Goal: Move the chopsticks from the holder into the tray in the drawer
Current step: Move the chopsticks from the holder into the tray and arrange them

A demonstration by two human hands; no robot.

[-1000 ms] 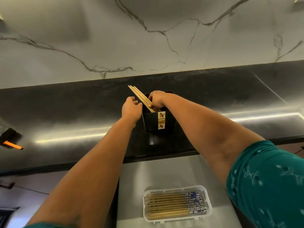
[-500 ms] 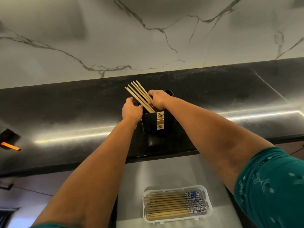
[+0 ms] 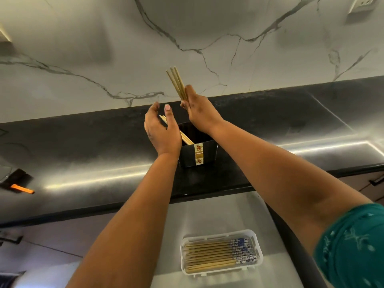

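A black holder (image 3: 207,155) with a white and gold label stands on the dark countertop. My right hand (image 3: 199,110) is shut on a small bundle of wooden chopsticks (image 3: 176,82), lifted above the holder with tips pointing up and left. My left hand (image 3: 161,129) hovers open at the holder's left rim, fingers spread. A few more chopsticks (image 3: 185,138) lean inside the holder behind that hand. Below, a white tray (image 3: 256,265) in the open drawer holds several chopsticks with blue patterned ends.
The black countertop (image 3: 83,163) runs across the view under a marble wall. A black tool with an orange handle (image 3: 20,187) lies at the far left. The drawer's grey floor (image 3: 218,213) surrounds the tray. A wall socket (image 3: 361,5) sits top right.
My right hand has pulled a bundle of chopsticks up and out of the holder. My left hand has let go and opened beside the rim.
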